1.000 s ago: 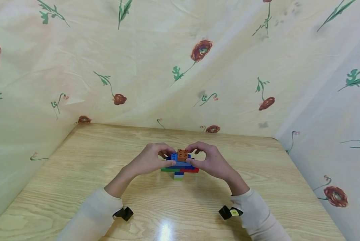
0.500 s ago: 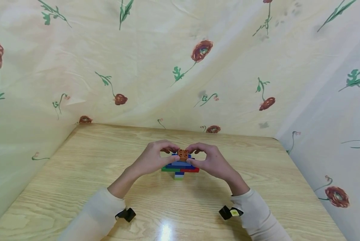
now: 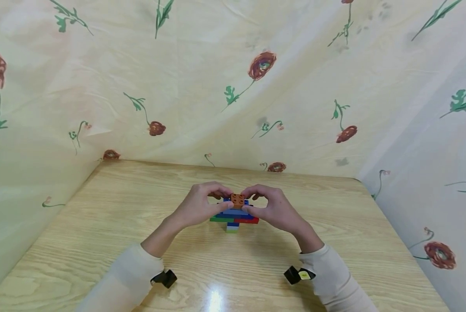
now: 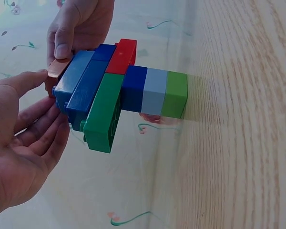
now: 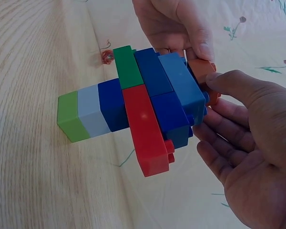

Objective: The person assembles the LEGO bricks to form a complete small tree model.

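A small brick model [image 3: 234, 214] stands on the wooden table [image 3: 100, 225]. It has a lime brick [image 3: 231, 229] at the bottom, then green [image 3: 221, 219] and red [image 3: 247, 220] bars, blue bricks, and an orange brick [image 3: 237, 199] on top. My left hand [image 3: 216, 202] grips it from the left and my right hand [image 3: 258, 203] from the right. Thumbs lie on the front and index fingers curl behind the orange brick. In the left wrist view the left hand [image 4: 28, 138] touches the orange brick [image 4: 54, 75]. The right wrist view shows the right hand [image 5: 243, 143] with its thumb on the orange brick [image 5: 201, 70].
Cream cloth with red flowers [image 3: 261, 66] hangs behind the table and on both sides. Its folds meet the table's back edge [image 3: 225, 167]. A lamp glare [image 3: 214, 299] lies on the near wood between my sleeves.
My left hand's fingers have closed in to the right against the orange brick, covering the blue studs beside it. The right hand and the model have barely moved.
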### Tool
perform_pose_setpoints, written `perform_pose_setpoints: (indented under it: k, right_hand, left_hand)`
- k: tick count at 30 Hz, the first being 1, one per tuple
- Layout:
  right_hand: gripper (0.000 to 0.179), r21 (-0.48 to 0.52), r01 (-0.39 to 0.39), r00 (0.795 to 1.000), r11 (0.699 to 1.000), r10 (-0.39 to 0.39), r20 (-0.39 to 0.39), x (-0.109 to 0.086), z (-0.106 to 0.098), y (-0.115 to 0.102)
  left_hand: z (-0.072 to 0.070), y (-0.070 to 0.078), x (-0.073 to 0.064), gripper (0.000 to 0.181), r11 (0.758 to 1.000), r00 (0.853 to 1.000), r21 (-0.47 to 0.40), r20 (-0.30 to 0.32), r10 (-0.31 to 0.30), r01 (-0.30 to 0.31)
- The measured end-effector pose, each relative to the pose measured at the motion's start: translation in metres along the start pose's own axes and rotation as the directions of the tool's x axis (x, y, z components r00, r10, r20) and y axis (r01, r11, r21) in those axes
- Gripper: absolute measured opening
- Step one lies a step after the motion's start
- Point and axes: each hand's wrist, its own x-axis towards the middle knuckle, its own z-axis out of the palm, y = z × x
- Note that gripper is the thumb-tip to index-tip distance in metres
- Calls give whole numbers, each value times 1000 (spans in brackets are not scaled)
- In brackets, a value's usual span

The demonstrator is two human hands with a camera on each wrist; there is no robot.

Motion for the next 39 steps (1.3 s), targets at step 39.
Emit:
perform_pose_setpoints:
  k: [39]
  right_hand:
    - [30, 63, 34, 997, 997, -30, -73, -8, 18, 15]
  left_hand:
    - [0, -3, -3, 25, 997, 998, -58, 38, -49, 51]
